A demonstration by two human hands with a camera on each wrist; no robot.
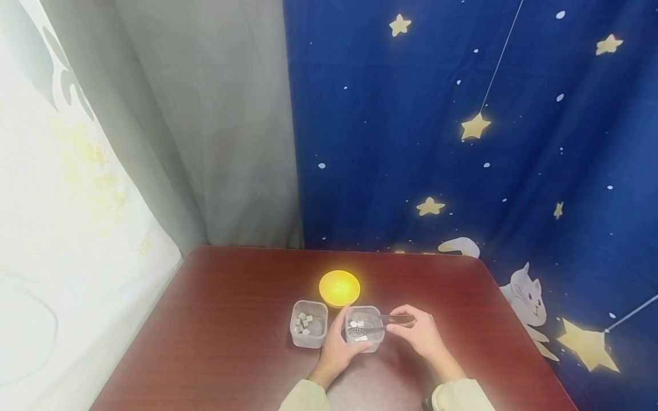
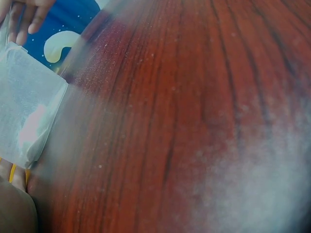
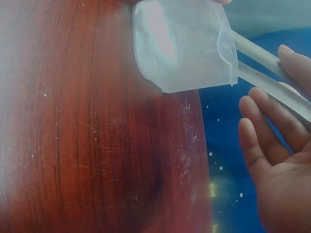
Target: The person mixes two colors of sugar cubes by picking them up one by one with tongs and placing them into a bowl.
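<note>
My left hand (image 1: 336, 348) grips a clear plastic container (image 1: 374, 345) from its left side, thumb along the near wall. A few small pale cubes (image 1: 360, 323) lie inside. My right hand (image 1: 422, 335) holds a pair of metal tongs (image 1: 377, 321) from the right. Their perforated end reaches into the container; whether it has hold of a cube cannot be told. In the right wrist view two tong arms (image 3: 265, 82) run behind the container wall (image 3: 184, 53), held between thumb and fingers. The left wrist view shows the container (image 2: 29, 107) above part of my left hand (image 2: 14, 206).
A second clear container (image 1: 308, 341) stands to the left, with several metallic-looking cubes (image 1: 303, 324) in it. Behind both is a yellow bowl (image 1: 339, 288). All stand on a reddish-brown wooden table (image 1: 231, 319), backed by grey and blue star-patterned curtains (image 1: 370, 142).
</note>
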